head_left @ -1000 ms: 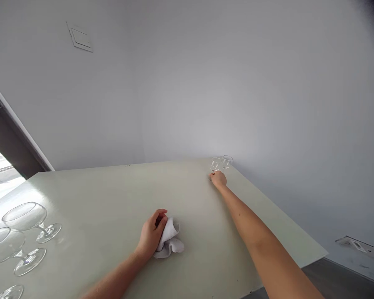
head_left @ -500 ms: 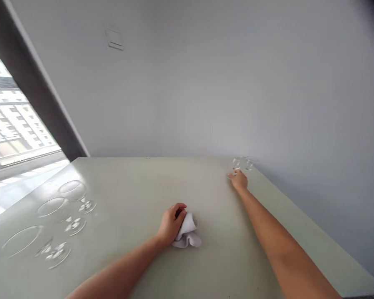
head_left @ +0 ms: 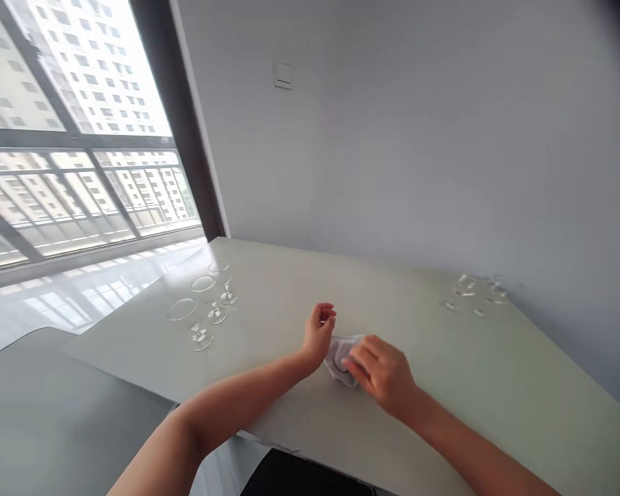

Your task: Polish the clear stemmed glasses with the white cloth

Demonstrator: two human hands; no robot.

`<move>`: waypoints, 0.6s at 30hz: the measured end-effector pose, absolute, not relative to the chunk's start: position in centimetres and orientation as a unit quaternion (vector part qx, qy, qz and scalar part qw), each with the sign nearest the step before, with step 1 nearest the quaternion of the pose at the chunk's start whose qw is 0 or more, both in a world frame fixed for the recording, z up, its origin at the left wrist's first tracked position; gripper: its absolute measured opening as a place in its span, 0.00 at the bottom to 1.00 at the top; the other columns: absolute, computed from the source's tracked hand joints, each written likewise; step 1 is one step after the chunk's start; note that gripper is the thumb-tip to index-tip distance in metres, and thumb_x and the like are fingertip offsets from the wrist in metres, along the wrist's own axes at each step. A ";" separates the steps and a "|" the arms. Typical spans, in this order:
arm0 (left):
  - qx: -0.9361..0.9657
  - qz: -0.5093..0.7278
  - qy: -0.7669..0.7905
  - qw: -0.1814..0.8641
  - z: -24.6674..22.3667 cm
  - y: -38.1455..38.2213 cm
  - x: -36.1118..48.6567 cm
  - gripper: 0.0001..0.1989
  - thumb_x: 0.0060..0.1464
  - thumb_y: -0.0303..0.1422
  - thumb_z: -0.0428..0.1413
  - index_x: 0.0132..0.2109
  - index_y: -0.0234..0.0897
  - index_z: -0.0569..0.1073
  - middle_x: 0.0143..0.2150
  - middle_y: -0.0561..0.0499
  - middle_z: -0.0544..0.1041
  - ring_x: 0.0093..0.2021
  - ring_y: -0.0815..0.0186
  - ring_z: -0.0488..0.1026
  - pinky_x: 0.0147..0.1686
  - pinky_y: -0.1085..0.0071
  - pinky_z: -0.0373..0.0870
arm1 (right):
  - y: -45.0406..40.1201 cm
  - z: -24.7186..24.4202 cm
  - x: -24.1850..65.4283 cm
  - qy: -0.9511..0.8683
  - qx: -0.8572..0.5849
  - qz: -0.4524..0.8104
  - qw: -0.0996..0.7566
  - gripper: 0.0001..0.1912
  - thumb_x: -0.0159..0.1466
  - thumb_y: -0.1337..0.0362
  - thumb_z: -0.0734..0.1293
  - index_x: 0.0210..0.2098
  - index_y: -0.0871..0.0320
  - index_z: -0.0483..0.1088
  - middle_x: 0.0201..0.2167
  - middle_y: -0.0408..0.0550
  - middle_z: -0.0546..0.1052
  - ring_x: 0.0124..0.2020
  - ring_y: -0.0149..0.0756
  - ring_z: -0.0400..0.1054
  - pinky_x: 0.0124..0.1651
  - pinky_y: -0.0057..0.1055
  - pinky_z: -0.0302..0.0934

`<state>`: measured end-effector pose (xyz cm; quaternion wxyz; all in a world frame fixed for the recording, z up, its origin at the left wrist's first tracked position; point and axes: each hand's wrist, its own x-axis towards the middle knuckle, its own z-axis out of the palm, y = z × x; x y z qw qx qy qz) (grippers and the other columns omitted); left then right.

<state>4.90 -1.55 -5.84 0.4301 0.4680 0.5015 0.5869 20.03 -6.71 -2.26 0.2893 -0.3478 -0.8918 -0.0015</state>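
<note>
A crumpled white cloth lies on the pale tabletop between my hands, partly spread. My left hand is closed at its left side, fingers curled, with the cloth against the palm; the lower fingers are hidden. At the cloth's right edge my right hand, slightly blurred, has its fingers and thumb closed on the fabric. Clear stemmed glasses stand in a row on the left of the table. More clear glasses sit near the far right corner, apart from both hands.
A grey wall with a light switch rises behind the table. To the left is a large window beside a sunlit floor. A grey surface lies lower left, and a black seat shows below the table edge.
My right hand has moved from the glasses at the far right back to the cloth. The cloth looks more spread. The view has swung left, showing more window.
</note>
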 end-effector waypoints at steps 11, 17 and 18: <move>0.380 0.732 0.564 0.037 -3.0 -10.7 -5.8 0.06 0.51 0.35 0.49 0.37 0.39 0.62 0.42 0.47 0.65 0.42 0.65 0.66 0.42 0.66 0.64 | -3.0 -8.3 19.9 -0.888 -0.358 -0.044 0.284 0.15 0.61 0.61 0.58 0.45 0.57 0.66 0.36 0.54 0.69 0.33 0.41 0.67 0.33 0.38 0.64; 0.263 0.654 0.697 -0.128 -5.2 -12.8 -14.0 0.20 0.45 0.38 0.55 0.44 0.39 0.59 0.50 0.45 0.64 0.50 0.61 0.63 0.49 0.60 0.60 | -1.7 -7.2 22.1 -0.801 -0.449 0.139 0.372 0.07 0.57 0.62 0.60 0.31 0.54 0.68 0.30 0.47 0.70 0.31 0.38 0.65 0.32 0.34 0.61; 0.260 0.632 0.726 -0.079 -5.4 -12.6 -15.0 0.24 0.44 0.39 0.56 0.48 0.39 0.58 0.52 0.44 0.64 0.51 0.60 0.63 0.49 0.60 0.60 | -1.6 -6.7 22.5 -0.759 -0.471 0.192 0.406 0.06 0.56 0.61 0.61 0.30 0.55 0.68 0.29 0.46 0.70 0.30 0.36 0.65 0.31 0.32 0.61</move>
